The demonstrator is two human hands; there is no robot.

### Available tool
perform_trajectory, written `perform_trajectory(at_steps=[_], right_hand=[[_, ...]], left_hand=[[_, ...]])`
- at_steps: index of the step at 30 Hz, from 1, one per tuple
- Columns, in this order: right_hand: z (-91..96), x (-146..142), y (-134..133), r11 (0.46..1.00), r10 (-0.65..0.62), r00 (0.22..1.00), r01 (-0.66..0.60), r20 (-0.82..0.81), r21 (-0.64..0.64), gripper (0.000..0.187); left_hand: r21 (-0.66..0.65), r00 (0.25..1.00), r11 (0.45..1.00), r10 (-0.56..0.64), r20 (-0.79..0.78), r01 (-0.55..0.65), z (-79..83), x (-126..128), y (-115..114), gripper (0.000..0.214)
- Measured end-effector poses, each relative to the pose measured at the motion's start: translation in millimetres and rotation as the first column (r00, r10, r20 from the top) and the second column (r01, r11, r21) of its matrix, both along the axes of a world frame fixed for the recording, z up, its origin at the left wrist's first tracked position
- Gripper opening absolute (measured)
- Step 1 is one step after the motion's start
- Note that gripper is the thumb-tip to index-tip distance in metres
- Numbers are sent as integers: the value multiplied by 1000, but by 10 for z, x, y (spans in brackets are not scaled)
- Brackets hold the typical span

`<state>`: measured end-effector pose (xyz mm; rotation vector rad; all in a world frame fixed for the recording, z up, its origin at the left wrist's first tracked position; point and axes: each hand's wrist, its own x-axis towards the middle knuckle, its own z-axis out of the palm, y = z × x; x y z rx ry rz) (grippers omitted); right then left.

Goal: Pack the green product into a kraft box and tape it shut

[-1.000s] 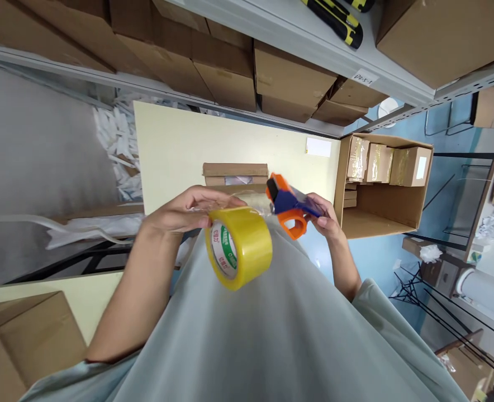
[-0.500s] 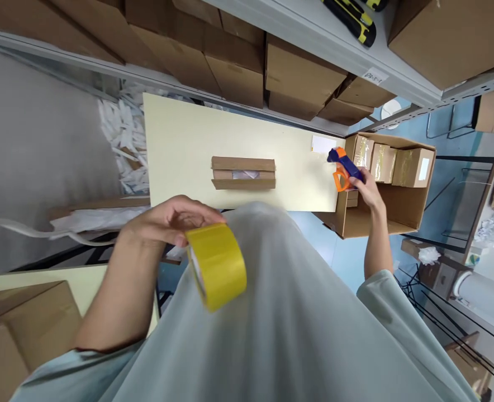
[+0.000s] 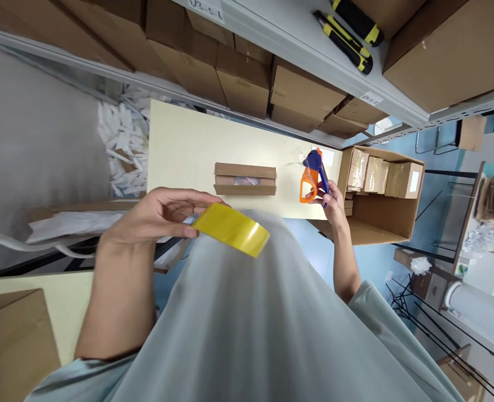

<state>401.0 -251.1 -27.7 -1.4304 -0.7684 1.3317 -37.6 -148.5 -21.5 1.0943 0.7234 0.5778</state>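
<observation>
My left hand (image 3: 167, 215) pinches one edge of a roll of yellow tape (image 3: 233, 229) between thumb and fingers, in front of my shirt. Over the right part of the table (image 3: 180, 139), my right hand (image 3: 331, 201) grips a blue and orange tape dispenser (image 3: 315, 167) by its handle. A shred of clear film shows beside the dispenser's head. Between the two hands lies a long, narrow cardboard box (image 3: 245, 188) with its flaps parted. Something pale and shiny shows through the gap between them.
A large open carton (image 3: 381, 223) holding several taped boxes stands at the table's right end. Shelves above carry brown boxes (image 3: 305, 89) and utility knives (image 3: 347, 44). White scraps (image 3: 123, 145) lie in a heap to the left.
The yellow roll has turned so its broad outer face shows flatter, and it has risen slightly. My right hand has brought the dispenser left, away from the carton, and tilted it.
</observation>
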Motion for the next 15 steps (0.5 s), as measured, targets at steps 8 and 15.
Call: perform_trajectory(at_steps=[8, 15], right_hand=[[546, -255, -125, 999, 45, 999, -45, 15, -30, 77], [637, -469, -193, 997, 50, 999, -50, -16, -51, 75]], left_hand=[[-148, 994, 984, 90, -59, -98, -253, -1, 40, 70], [-43, 960, 959, 277, -44, -279, -292, -3, 208, 77]])
